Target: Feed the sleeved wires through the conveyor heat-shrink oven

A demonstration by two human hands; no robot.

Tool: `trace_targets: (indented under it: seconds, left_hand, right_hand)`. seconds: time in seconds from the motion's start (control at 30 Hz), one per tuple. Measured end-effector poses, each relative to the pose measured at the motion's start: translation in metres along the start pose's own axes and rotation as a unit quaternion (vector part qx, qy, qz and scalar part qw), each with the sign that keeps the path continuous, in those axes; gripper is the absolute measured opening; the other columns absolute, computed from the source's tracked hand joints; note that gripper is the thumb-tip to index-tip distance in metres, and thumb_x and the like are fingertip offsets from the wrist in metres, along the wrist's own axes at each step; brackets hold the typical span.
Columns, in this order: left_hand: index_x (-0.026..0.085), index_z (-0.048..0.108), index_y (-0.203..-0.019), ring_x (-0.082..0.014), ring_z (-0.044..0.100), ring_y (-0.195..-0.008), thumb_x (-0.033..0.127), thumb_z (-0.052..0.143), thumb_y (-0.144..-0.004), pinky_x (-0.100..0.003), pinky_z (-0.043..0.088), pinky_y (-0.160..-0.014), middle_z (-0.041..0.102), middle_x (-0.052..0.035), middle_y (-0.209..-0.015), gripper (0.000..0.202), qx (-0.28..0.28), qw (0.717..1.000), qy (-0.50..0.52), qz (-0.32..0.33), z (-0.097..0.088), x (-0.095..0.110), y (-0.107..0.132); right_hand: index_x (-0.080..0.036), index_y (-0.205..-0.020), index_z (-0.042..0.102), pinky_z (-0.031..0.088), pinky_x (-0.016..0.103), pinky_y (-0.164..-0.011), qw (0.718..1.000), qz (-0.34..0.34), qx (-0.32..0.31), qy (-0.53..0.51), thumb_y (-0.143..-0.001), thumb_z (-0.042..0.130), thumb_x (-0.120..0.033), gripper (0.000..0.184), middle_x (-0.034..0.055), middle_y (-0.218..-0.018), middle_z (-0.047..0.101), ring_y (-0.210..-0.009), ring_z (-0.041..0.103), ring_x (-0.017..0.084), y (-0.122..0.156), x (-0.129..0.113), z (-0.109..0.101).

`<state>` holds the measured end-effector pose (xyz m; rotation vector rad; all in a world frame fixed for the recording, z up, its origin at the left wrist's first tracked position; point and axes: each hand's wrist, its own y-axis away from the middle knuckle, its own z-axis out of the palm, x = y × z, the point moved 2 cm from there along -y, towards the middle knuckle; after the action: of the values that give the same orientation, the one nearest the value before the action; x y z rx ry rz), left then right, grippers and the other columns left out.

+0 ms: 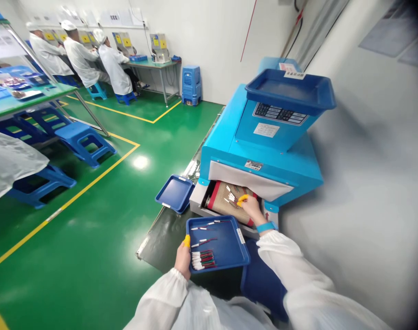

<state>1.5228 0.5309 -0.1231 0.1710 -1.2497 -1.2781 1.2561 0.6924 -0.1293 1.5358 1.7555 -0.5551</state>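
Note:
My left hand (183, 257) grips the left edge of a blue tray (225, 245), thumb in a yellow finger cot over the rim. Several short wires with white ends (202, 259) lie in the tray, some bundled at its near left, some loose at the far side. My right hand (250, 207), with yellow cots on the fingertips, reaches onto the brown mesh conveyor belt (222, 205) at the mouth of a blue machine (263, 137). Its fingers pinch together at small white-tipped wire pieces (231, 196) on the belt. Whether it holds one is hidden.
A second blue tray (174, 192) sits left of the belt mouth, another (291, 89) on top of the machine. Blue stools (81, 140) stand on the green floor to the left. Three people in white coats sit at a far bench (150, 64). A grey wall runs along the right.

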Motion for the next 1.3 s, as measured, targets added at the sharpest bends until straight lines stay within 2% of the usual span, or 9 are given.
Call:
trace_targets:
  seconds: [0.23,0.37,0.47,0.6,0.73,0.87,1.03,1.17,1.3]
  left_hand:
    - [0.011,0.061,-0.086,-0.0238,0.068,-0.064,0.036,0.053,-0.079,-0.041,0.055,-0.066,0.071,-0.0124,-0.075,0.027,0.007,1.0,-0.01,-0.016,0.003,-0.003,0.0]
    - [0.011,0.061,-0.088,-0.0231,0.068,-0.065,0.032,0.051,-0.081,-0.041,0.055,-0.068,0.071,-0.0124,-0.076,0.024,0.015,1.0,-0.017,-0.021,0.003,-0.004,-0.001]
    - [0.011,0.061,-0.089,-0.0236,0.068,-0.069,0.033,0.051,-0.081,-0.041,0.054,-0.07,0.071,-0.0133,-0.08,0.025,0.011,0.999,-0.017,-0.024,0.001,-0.005,-0.003]
    - [0.012,0.06,-0.084,-0.0239,0.068,-0.066,0.035,0.051,-0.081,-0.039,0.054,-0.066,0.071,-0.0125,-0.076,0.025,0.018,0.999,-0.028,-0.025,0.001,-0.005,-0.002]
    - [0.013,0.06,-0.084,-0.0231,0.068,-0.068,0.027,0.051,-0.08,-0.036,0.054,-0.067,0.072,-0.0087,-0.073,0.017,0.024,0.999,-0.028,-0.02,0.005,-0.005,0.001]
    - [0.013,0.062,-0.082,-0.0233,0.068,-0.065,0.024,0.051,-0.078,-0.035,0.054,-0.065,0.071,-0.0079,-0.07,0.015,0.022,0.999,-0.04,-0.023,0.007,-0.007,0.002]
    - [0.014,0.062,-0.079,-0.024,0.068,-0.065,0.026,0.052,-0.078,-0.036,0.054,-0.065,0.071,-0.0084,-0.07,0.016,0.019,0.998,-0.045,-0.026,0.006,-0.009,0.003]
    - [0.013,0.063,-0.081,-0.024,0.068,-0.067,0.03,0.053,-0.078,-0.037,0.053,-0.068,0.072,-0.01,-0.074,0.02,0.007,0.999,-0.037,-0.025,0.004,-0.007,0.004]
    - [0.012,0.063,-0.086,-0.0258,0.068,-0.071,0.026,0.051,-0.079,-0.04,0.053,-0.072,0.072,-0.0109,-0.078,0.019,0.005,0.999,-0.03,-0.027,0.005,-0.008,0.004]
  right_hand:
    - [-0.018,-0.066,0.06,0.046,0.029,-0.067,0.997,0.022,0.057,-0.052,-0.054,0.055,-0.022,0.014,0.0049,-0.073,0.066,-0.071,0.06,0.02,-0.009,0.012,-0.005]
    - [-0.018,-0.067,0.061,0.045,0.029,-0.069,0.995,0.028,0.087,0.044,-0.057,0.054,-0.02,0.012,0.0055,-0.073,0.067,-0.073,0.061,0.021,-0.009,0.012,-0.01]
    - [-0.018,-0.071,0.063,0.045,0.029,-0.072,0.99,0.025,0.086,0.113,-0.061,0.053,-0.019,0.015,0.0057,-0.076,0.067,-0.076,0.061,0.022,-0.006,0.01,-0.012]
    - [-0.015,-0.085,0.063,0.044,0.03,-0.079,0.988,-0.006,0.073,0.138,-0.064,0.05,-0.016,0.024,0.0076,-0.087,0.066,-0.084,0.06,0.021,-0.001,0.004,-0.013]
    - [-0.015,-0.089,0.06,0.041,0.03,-0.086,0.987,-0.067,0.069,0.128,-0.066,0.047,-0.011,0.027,0.008,-0.093,0.065,-0.092,0.058,0.02,0.002,-0.007,-0.013]
    - [-0.017,-0.081,0.06,0.041,0.028,-0.084,0.984,-0.118,0.023,0.132,-0.069,0.047,-0.011,0.019,0.0059,-0.094,0.065,-0.09,0.057,0.017,0.0,-0.023,-0.003]
    - [-0.016,-0.084,0.06,0.041,0.027,-0.075,0.966,-0.117,-0.055,0.226,-0.069,0.047,-0.005,0.022,0.007,-0.085,0.065,-0.084,0.058,0.019,-0.001,-0.044,0.017]
    - [-0.014,-0.093,0.059,0.039,0.029,-0.075,0.945,-0.14,-0.074,0.285,-0.072,0.043,-0.003,0.028,0.0121,-0.098,0.062,-0.09,0.057,0.021,0.0,-0.051,0.026]
    - [-0.016,-0.103,0.058,0.037,0.029,-0.08,0.926,-0.197,-0.093,0.307,-0.073,0.043,-0.004,0.035,0.0116,-0.108,0.057,-0.095,0.055,0.02,-0.002,-0.053,0.029]
